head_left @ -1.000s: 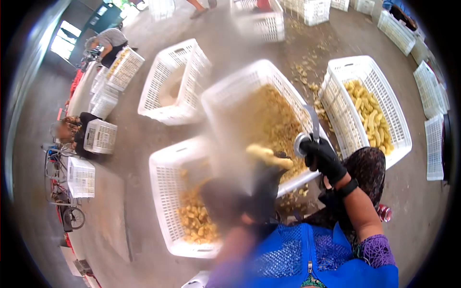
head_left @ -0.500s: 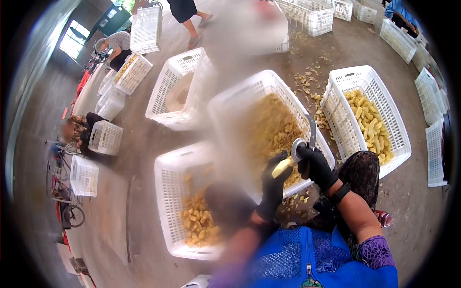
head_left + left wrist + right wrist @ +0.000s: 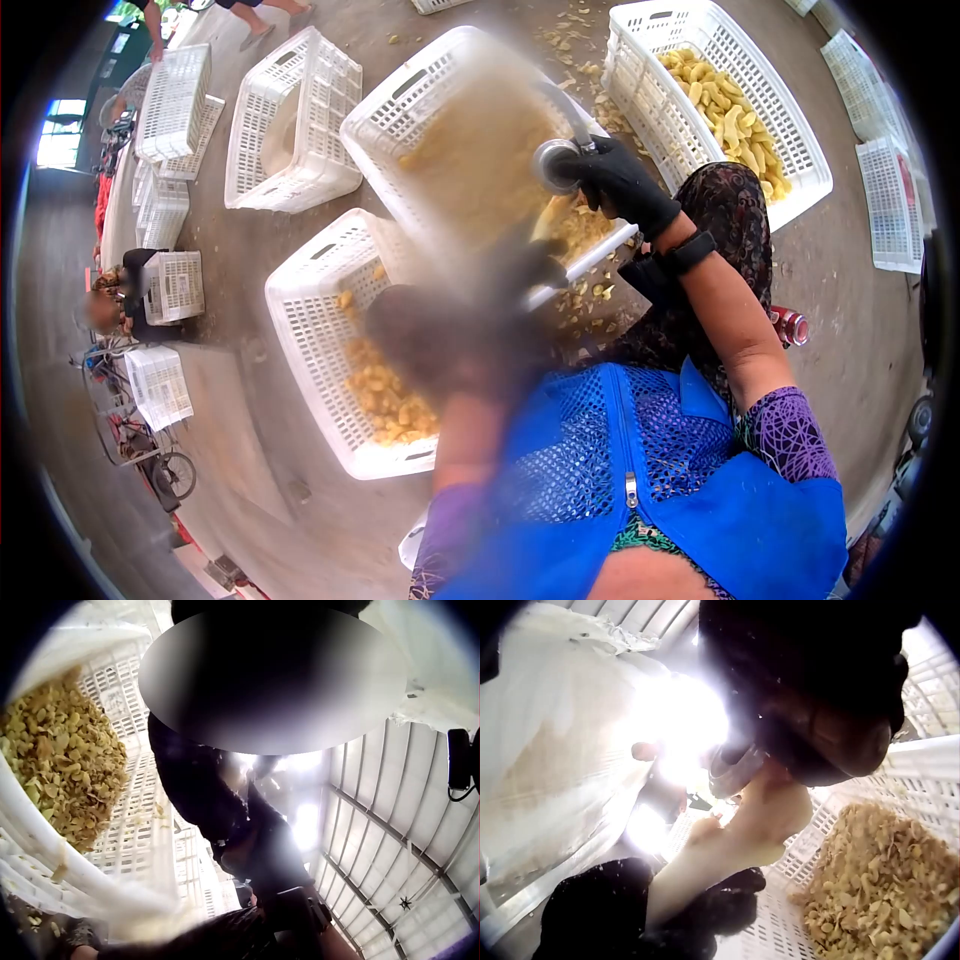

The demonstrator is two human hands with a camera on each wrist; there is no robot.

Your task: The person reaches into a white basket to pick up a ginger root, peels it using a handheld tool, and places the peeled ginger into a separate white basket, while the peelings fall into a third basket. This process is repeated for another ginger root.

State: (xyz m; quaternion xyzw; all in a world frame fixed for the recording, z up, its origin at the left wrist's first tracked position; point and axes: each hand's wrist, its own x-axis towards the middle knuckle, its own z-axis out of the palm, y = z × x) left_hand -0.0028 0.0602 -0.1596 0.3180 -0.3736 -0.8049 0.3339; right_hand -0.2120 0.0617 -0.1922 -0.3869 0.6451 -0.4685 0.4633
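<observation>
In the head view my black-gloved right hand (image 3: 630, 190) grips a metal tool (image 3: 556, 165) with a round, shiny end and a curved strip. My left hand (image 3: 596, 907), also in a black glove, holds a pale, knobbed root (image 3: 727, 844) in the right wrist view. The root's upper end meets the tool's metal edge (image 3: 736, 774), just under the right-hand fingers. A blurred smear covers much of my left hand in the head view. Below both hands stands a white crate (image 3: 405, 85) of thin brown-yellow peelings (image 3: 877, 892).
To the right, a white crate (image 3: 640, 75) holds pale yellow peeled roots (image 3: 735, 110). Another crate (image 3: 310, 330) at left contains tan chunks (image 3: 385, 395). A red can (image 3: 790, 326) lies by my leg. Scraps litter the floor; other people and crates are farther off.
The root in my left hand has moved from left of the tool to against it. My head view has tilted down, so the crates appear higher. A person walks at the back.
</observation>
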